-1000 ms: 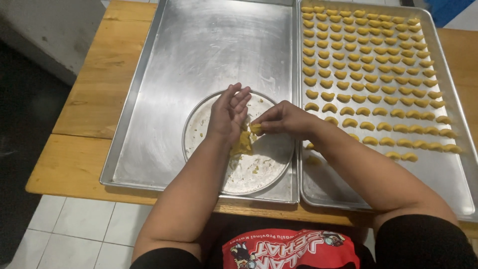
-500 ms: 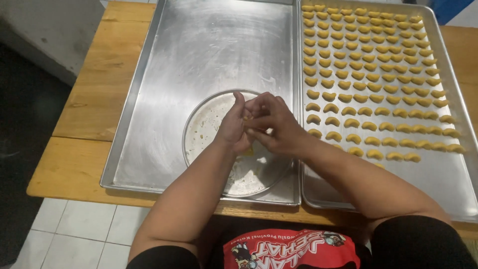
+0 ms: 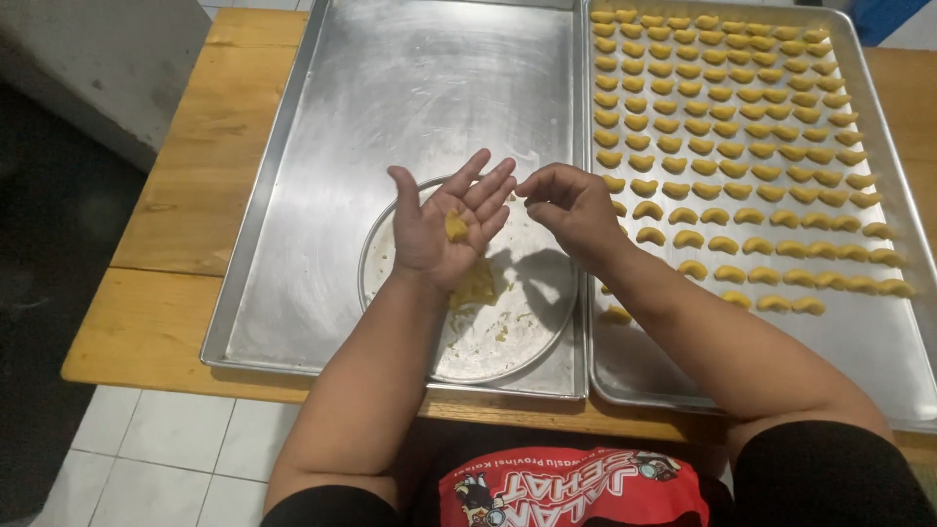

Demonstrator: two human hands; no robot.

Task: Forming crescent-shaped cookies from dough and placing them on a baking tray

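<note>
Head view | left hand point(image 3: 444, 229) spread palm-up, cradling dough piece point(image 3: 456, 226) over round plate point(image 3: 468, 351) | right hand point(image 3: 571, 205) loosely curled, empty, beside rows of shaped crescents point(image 3: 742, 156).

A wooden desk point(image 3: 185, 195) of yellowish planks carries everything here, its grain running left to right, with a seam between boards along the near part. It stands on a floor point(image 3: 166, 454) of pale square tiles. Two large rectangular metal trays lie directly on it, side by side and touching along their long edges. The left tray point(image 3: 293, 176) covers the middle of the desk, leaving a wide strip of bare wood at its left. The right tray point(image 3: 878, 332) reaches towards the desk's right end. Both trays' near rims sit close to the desk's front edge.
</note>
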